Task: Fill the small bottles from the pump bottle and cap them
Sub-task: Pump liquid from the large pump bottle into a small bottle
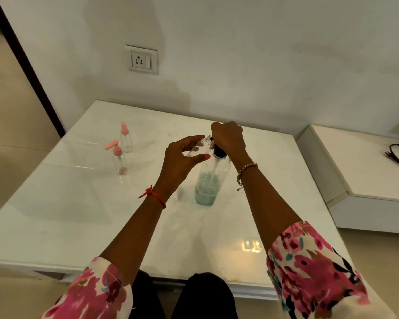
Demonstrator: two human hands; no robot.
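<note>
My left grip (pixel 184 157) clamps the small bottle (pixel 199 148) at the nozzle so my right grip (pixel 228 137), curled over the pump bottle (pixel 212 180), can fill it.

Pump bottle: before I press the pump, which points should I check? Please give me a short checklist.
1. The pump bottle stands upright on the table: ok.
2. Liquid is in it: ok, blue-green liquid shows inside.
3. The left hand grips the small bottle, which is uncapped: ok.
4. The small bottle's mouth meets the nozzle: cannot tell, the right hand hides it.
5. The right hand is on the pump head: ok.
</note>
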